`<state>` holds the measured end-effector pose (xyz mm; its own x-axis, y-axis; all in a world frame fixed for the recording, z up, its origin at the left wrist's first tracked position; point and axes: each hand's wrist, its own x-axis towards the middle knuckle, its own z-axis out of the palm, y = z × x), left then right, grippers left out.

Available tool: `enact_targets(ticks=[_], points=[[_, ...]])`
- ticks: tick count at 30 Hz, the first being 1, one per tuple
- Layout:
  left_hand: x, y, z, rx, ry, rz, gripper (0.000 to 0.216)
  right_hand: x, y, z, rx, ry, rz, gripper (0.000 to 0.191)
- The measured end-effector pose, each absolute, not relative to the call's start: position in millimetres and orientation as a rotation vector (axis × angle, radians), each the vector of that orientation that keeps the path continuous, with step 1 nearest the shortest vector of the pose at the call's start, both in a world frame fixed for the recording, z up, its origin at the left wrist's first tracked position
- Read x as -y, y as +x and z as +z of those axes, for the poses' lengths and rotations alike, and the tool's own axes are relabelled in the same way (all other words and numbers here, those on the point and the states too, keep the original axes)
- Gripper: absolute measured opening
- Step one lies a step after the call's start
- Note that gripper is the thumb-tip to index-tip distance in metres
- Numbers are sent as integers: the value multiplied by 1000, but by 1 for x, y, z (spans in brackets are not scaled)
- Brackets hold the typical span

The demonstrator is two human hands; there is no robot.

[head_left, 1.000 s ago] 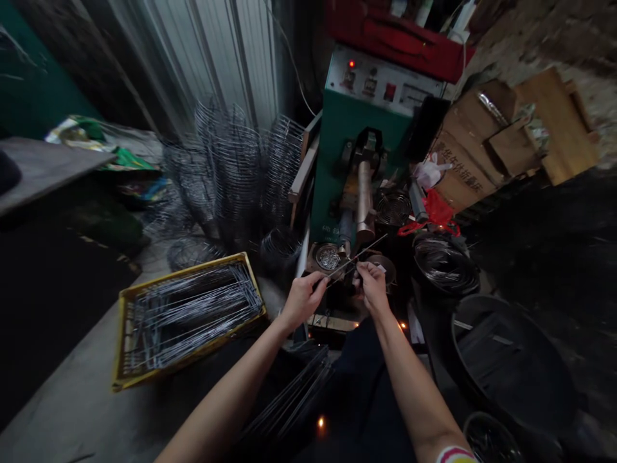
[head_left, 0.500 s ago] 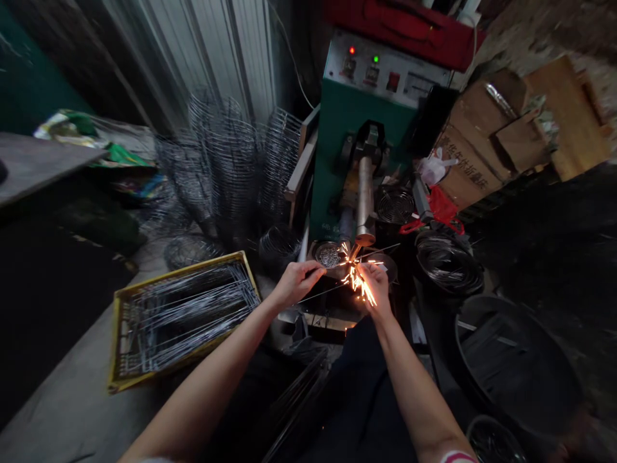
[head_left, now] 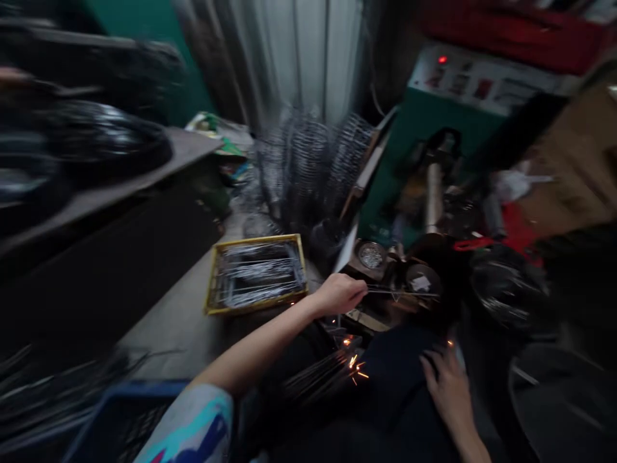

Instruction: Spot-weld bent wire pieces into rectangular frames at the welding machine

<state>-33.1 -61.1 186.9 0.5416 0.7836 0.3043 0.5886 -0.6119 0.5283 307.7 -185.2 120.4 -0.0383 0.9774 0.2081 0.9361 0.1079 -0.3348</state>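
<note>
The wire piece (head_left: 405,293) juts rightward from the left hand's (head_left: 341,293) pinch, and the right hand (head_left: 449,384) has let go, resting loosely open on dark clothing (head_left: 398,366) below. Sparks (head_left: 355,366) now scatter beneath the grip; contact with the green machine (head_left: 388,186) beyond seems over.

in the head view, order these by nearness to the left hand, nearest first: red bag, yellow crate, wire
1. Wire: held in the left hand, sticking out to its right.
2. Yellow crate: just left of the hand.
3. Red bag: well off to the right.
</note>
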Motion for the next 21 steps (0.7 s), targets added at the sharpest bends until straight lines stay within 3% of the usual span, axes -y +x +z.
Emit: enact_targets(ticks=[4, 9, 11, 21], points=[[109, -108, 189, -1481, 2250, 772, 21, 189, 318, 99, 2127, -1904, -37, 48], [147, -223, 170, -1749, 1007, 1643, 16, 180, 316, 104, 2193, -2006, -9, 48], [148, -257, 150, -1769, 650, 1815, 21, 179, 315, 104, 2186, -2046, -14, 50], [116, -304, 43, -1867, 14, 1800, 29, 173, 306, 101, 2133, -2199, 92, 53]])
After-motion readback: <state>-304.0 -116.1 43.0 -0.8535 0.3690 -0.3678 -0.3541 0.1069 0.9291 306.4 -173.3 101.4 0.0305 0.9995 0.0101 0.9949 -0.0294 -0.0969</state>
